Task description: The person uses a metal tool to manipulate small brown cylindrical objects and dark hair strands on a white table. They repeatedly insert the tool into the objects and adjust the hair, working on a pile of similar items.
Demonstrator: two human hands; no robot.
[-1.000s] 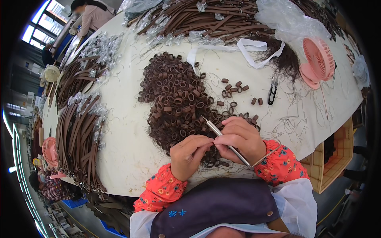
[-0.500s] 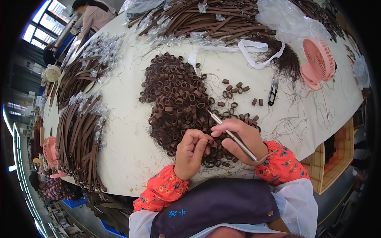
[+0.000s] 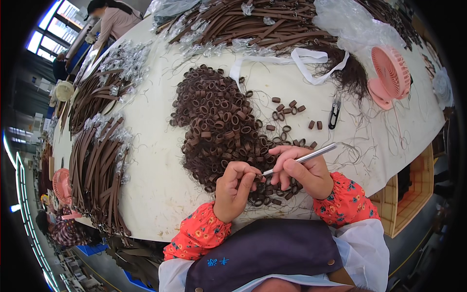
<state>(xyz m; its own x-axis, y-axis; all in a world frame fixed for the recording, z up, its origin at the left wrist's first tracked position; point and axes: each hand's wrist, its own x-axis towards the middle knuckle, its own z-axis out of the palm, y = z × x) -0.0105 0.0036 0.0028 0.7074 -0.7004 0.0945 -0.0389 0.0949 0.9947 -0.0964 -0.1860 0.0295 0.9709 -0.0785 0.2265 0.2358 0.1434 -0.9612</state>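
My left hand (image 3: 233,190) is curled at the near edge of a big heap of small brown leather loops (image 3: 219,126), pinching one loop between its fingertips. My right hand (image 3: 304,170) grips a thin silver pen-like tool (image 3: 301,158). The tool's tip points left and meets the loop in my left fingers. Both hands rest over the loops at the front of the white table (image 3: 155,170). Red flowered sleeves cover my wrists.
A few loose loops (image 3: 287,104) and black thread snips (image 3: 334,113) lie right of the heap. A pink fan (image 3: 389,75) stands far right. Bundles of brown straps (image 3: 97,165) lie left and across the back (image 3: 262,24). A person (image 3: 114,19) works far left.
The silver tool has swung from pointing up-left to lying nearly level with its tip at my left fingers. Both hands stayed at the near edge of the heap.
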